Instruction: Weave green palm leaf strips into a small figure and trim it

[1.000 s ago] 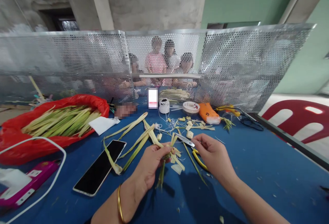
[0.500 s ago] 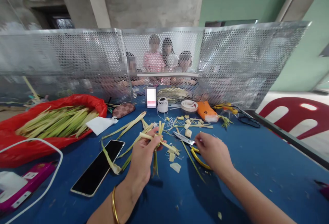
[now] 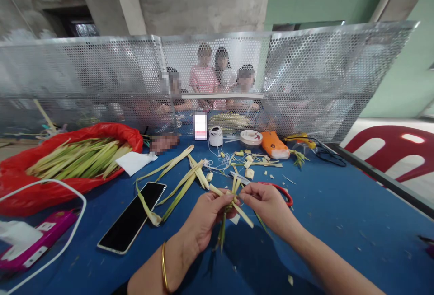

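1. Right hand (image 3: 271,202) is being brought to the leaf bundle (image 3: 239,210) — its grip cannot be told.
2. Leaf bundle is being held by the left hand (image 3: 205,210), above the table (image 3: 339,213).

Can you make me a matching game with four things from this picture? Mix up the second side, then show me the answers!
Things:
1. Bundle
2. Bangle
3. Chair
4. Power strip

Matches:
A. Dark red
B. Pinkish purple
C. In the left hand
D. Gold

Right pairs: 1-C, 2-D, 3-A, 4-B
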A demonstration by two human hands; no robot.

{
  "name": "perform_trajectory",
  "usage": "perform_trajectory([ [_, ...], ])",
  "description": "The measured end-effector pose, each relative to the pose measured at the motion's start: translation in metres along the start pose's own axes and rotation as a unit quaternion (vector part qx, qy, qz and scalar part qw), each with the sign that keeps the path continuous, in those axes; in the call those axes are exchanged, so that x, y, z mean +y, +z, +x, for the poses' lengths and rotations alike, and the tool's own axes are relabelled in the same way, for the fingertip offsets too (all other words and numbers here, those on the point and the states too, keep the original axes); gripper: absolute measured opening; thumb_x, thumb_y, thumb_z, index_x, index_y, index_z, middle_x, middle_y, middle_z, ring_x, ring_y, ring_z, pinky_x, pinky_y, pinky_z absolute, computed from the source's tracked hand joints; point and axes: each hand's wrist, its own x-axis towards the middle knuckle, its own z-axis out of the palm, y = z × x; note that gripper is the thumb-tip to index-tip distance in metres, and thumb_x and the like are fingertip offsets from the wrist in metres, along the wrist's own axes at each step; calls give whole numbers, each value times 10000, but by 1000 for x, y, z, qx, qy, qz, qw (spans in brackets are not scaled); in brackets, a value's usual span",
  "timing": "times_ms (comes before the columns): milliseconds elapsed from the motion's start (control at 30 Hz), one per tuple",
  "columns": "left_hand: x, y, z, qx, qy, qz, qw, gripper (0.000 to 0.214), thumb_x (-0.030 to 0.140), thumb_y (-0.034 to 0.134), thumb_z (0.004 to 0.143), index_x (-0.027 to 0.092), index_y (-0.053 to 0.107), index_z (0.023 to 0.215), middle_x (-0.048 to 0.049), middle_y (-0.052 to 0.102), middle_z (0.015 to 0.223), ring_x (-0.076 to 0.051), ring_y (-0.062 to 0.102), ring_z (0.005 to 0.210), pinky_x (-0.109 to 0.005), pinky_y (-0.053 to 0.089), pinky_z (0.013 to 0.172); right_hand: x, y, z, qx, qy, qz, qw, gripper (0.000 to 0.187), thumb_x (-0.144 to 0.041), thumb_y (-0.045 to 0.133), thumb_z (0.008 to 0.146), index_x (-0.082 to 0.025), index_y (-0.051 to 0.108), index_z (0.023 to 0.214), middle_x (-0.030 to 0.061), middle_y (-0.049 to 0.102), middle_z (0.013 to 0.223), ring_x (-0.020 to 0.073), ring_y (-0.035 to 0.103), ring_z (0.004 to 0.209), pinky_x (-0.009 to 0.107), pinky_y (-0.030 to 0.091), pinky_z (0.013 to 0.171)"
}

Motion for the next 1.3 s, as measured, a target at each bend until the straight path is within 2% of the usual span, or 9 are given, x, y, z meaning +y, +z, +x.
perform_trajectory([
  [200,1,5,-1,64,31,17,997,250,326,812,601,124,700,698,-56,686,703,-120,592,632,-234,469,635,-11,-8,-8,43,-224,-243,943,226,-190,451,904,-201,651,798,29,612,723,135,539,609,237,380,544],
  [333,1,10,-5,19,2,65,998,246,319,818,582,120,709,678,-35,657,623,-117,568,581,-231,437,583,-9,-8,-5,65,-406,-317,855,236,-99,439,910,-203,640,843,91,663,1018,231,578,998,365,444,818],
  [400,1,11,-8,-6,-14,67,998,259,313,834,557,125,712,687,-30,653,624,-126,573,599,-234,435,584,-7,-8,-3,31,-428,-324,843,231,-86,426,922,-190,619,851,75,678,924,214,591,938,368,427,839],
  [533,2,12,-10,-35,-20,88,995,249,302,822,566,119,718,698,-48,663,644,-134,576,610,-246,445,604,-7,-8,-5,-4,-356,-339,871,272,-116,358,943,-168,580,794,30,619,674,148,537,614,292,381,663],
  [733,-2,11,-7,-34,32,149,988,119,208,744,606,140,697,691,-31,652,657,-141,572,626,-244,445,614,-14,-6,-10,5,-213,-340,916,218,-183,397,896,-178,559,751,43,626,649,164,542,609,261,314,560],
  [900,-2,12,-11,-31,148,259,954,6,178,685,655,182,683,659,-7,652,654,-146,572,635,-240,440,617,-12,-8,-6,-57,16,-118,991,135,-206,486,798,-204,533,672,-10,601,557,134,566,475,222,364,453],
  [1033,0,14,-15,-37,185,306,933,38,200,670,695,191,692,666,-25,669,676,-159,586,650,-248,447,620,-4,-15,0,-163,182,137,960,128,-283,600,723,-182,565,653,-37,578,467,109,553,394,192,403,386],
  [1200,1,14,-11,-8,128,178,976,120,248,731,660,174,664,727,-19,678,690,-149,609,657,-250,472,656,4,-19,5,-187,235,282,911,220,-355,697,678,-160,598,702,-43,585,484,79,539,385,186,426,420],
  [1300,2,13,-7,28,113,121,986,168,277,736,661,162,644,742,-22,683,674,-148,616,654,-256,483,672,3,-13,4,-171,222,283,917,203,-346,682,695,-158,606,711,-62,537,468,69,505,381,188,416,437],
])
